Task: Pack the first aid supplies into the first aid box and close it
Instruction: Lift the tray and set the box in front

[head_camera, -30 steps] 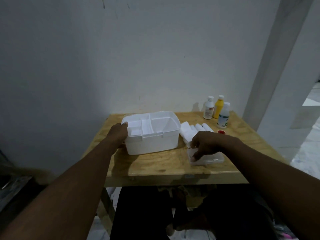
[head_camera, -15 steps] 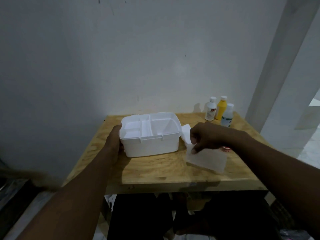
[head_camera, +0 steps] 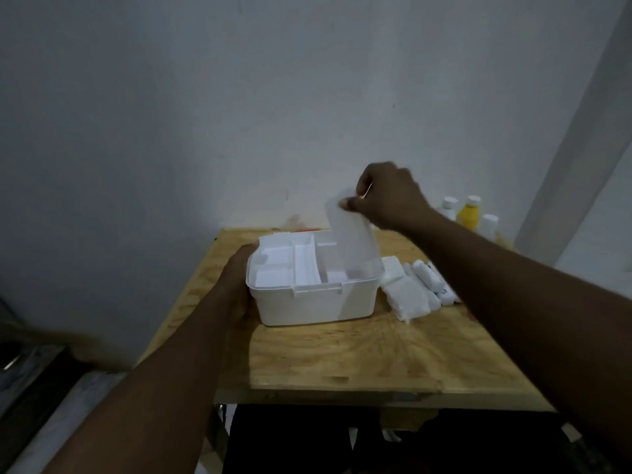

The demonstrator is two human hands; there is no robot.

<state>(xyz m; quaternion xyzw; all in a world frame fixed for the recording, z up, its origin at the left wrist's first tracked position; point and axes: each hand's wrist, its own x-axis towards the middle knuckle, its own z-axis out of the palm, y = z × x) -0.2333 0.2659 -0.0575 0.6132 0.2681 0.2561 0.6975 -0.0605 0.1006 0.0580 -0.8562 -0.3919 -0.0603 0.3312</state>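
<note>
Head view: a white first aid box (head_camera: 313,289) stands open on the wooden tabletop (head_camera: 359,354), towards its far left corner, with a divided tray (head_camera: 294,266) showing in its top. The left hand (head_camera: 236,289) is pressed flat against the box's left wall, its grip spread wide around that side with the fingers wrapping the rim. The right hand (head_camera: 386,196) is raised above the box's far right part, its grip pinched shut on the top edge of a translucent plastic lid (head_camera: 352,241). The lid hangs nearly upright and slightly tilted, its lower edge down at the right half of the box's opening.

Just beside the box's right wall lie white gauze packs (head_camera: 405,295), and touching them on the right are rolled white bandages (head_camera: 432,282), all near the tabletop's right edge. At the far right corner stand three bottles: two white ones (head_camera: 448,206) and a yellow one (head_camera: 469,213) with a white cap between them, partly hidden behind the right forearm.
</note>
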